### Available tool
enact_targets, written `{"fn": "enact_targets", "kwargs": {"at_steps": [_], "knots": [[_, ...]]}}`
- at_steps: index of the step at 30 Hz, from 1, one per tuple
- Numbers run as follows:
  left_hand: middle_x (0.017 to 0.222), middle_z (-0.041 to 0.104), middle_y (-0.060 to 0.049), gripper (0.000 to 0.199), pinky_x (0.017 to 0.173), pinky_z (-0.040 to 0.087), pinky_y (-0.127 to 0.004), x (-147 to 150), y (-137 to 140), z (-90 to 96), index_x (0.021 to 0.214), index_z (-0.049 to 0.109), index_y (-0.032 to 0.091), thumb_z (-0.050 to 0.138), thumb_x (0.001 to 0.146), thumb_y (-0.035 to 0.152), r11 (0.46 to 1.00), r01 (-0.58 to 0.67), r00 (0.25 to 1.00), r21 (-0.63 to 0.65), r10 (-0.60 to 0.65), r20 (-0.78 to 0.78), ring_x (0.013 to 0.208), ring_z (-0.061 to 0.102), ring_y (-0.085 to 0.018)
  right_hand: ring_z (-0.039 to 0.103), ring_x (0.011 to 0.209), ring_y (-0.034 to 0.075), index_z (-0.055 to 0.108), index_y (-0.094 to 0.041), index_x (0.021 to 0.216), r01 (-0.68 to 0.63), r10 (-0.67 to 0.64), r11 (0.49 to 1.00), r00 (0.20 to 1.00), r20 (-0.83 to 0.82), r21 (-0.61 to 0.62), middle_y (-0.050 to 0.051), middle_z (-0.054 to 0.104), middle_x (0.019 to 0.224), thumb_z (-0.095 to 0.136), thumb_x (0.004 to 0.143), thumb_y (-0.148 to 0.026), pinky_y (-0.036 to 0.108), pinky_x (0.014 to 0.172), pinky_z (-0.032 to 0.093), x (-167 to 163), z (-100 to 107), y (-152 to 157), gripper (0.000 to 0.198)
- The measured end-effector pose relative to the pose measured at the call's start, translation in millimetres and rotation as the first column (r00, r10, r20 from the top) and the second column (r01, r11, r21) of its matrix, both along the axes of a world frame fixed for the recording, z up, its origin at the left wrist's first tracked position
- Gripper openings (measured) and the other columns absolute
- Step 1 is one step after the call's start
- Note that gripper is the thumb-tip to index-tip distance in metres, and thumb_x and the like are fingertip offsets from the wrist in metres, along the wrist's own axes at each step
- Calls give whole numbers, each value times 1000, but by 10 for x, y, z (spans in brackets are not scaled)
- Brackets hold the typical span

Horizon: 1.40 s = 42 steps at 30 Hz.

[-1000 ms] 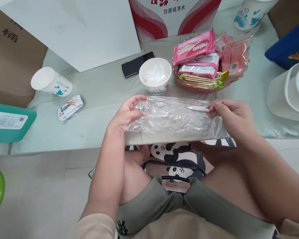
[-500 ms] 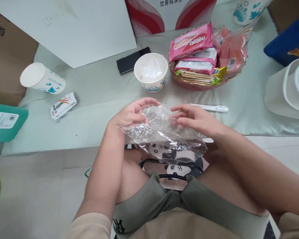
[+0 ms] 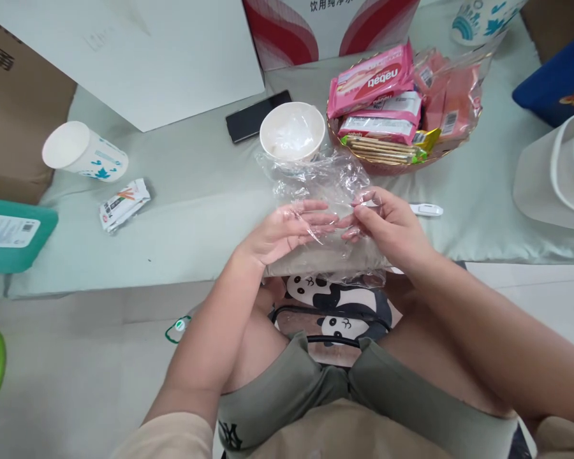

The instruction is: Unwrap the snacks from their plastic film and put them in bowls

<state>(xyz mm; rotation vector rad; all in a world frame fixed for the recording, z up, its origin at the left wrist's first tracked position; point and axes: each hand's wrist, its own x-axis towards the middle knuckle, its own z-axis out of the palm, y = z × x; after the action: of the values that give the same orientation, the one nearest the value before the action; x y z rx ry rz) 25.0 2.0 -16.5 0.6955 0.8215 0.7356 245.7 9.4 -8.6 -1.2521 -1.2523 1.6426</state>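
Note:
A crinkled clear plastic bag (image 3: 316, 182) spreads over the table's front part, reaching up to the paper bowl and down past the edge. My left hand (image 3: 291, 228) lies against the plastic, palm turned up and fingers stretched out; whether they are inside or beneath it I cannot tell. At the bag's right side, my right hand (image 3: 387, 220) pinches the plastic between thumb and fingers. Just beyond is a white paper bowl (image 3: 291, 131) with something shiny and clear inside. A white plastic-handled tool (image 3: 428, 210) is partly hidden behind my right hand.
A basket (image 3: 397, 167) of wrapped snacks stands right of the bowl, and a black phone (image 3: 256, 118) lies behind it. Leftward are a tipped paper cup (image 3: 86, 153) and a small snack packet (image 3: 124, 204). White containers (image 3: 538, 172) stand at right, a big white box (image 3: 143, 57) behind.
The plastic bag has shifted forward, up against the bowl. My left hand has moved right with its fingers straightened, and my right hand has closed on the plastic.

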Motion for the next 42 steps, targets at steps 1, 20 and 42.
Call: {"fn": "enact_targets", "kwargs": {"at_steps": [1, 20, 42], "knots": [[98, 79, -6, 52, 77, 60, -27, 9, 4, -2, 107, 70, 19, 90, 62, 36, 1000, 3, 995, 4, -2, -99, 90, 77, -20, 69, 54, 17, 59, -25, 96, -11, 11, 1000, 999, 50, -5, -5, 63, 60, 72, 84, -38, 28, 51, 55, 9, -4, 3, 22], [89, 77, -5, 27, 74, 57, -30, -250, -17, -44, 92, 78, 17, 80, 78, 40, 913, 73, 898, 400, 115, -426, 77, 71, -17, 63, 113, 25, 72, -25, 64, -121, -74, 784, 956, 286, 609, 4, 65, 115, 65, 79, -17, 49, 102, 51, 118, -218, 15, 18], [107, 67, -7, 24, 72, 52, -27, -193, 8, -73, 94, 67, 20, 78, 74, 29, 768, -90, 808, 634, 428, -404, 100, 67, -20, 61, 117, 31, 65, -23, 65, -5, -161, 906, 921, 354, 424, 8, 62, 127, 67, 87, -39, 56, 109, 50, 150, -200, 45, 27]]}}
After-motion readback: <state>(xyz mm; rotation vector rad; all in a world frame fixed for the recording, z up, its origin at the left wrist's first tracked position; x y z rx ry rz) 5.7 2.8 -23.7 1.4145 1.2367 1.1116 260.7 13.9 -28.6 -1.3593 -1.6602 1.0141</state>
